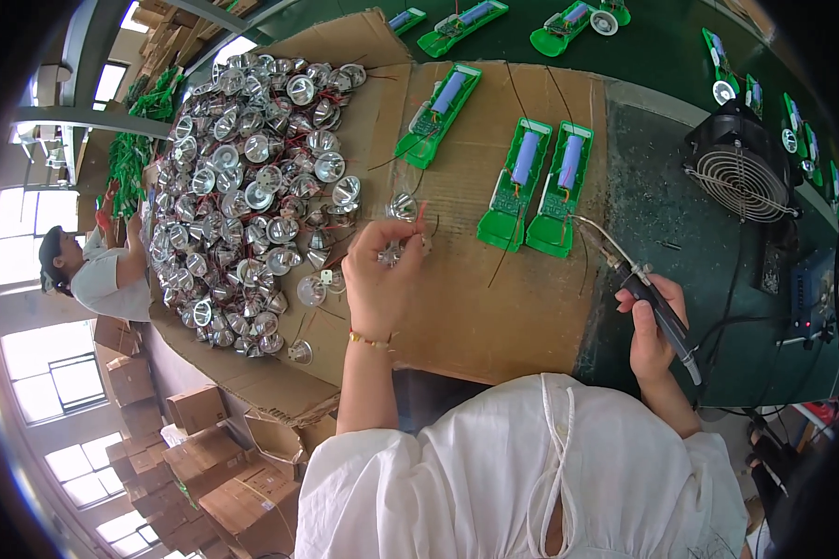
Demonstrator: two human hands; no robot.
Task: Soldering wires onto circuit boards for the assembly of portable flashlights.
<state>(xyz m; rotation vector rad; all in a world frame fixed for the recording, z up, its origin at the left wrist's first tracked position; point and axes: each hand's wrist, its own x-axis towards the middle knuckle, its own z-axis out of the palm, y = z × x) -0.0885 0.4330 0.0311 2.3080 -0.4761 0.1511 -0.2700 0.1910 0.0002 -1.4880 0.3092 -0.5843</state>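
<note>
Green housings (559,189) lie open between the hands, presumably baring boards (554,204) for the soldering iron (667,317) the right hand (651,340) grips, tip beside one; left hand (380,279), fingertips together, seemingly pinches a red wire (422,212), reflectors (252,191) heaped to its left, likely for easy reach.

Your heaped reflectors (263,179): mirror-bright, smooth, metallic-looking. Green housings (502,232) before you: glossy moulded plastic; purple cells (527,156) inside, smooth-skinned, soft sheen. Your brown sheet (466,321): cardboard, matt, scuffed. Your soldering iron (678,341): dark handle, dull finish; shiny metal tube ahead. Fan grille (742,184): bare metal wire, bright. Your top (438,475): white cloth, matt, creased.
</note>
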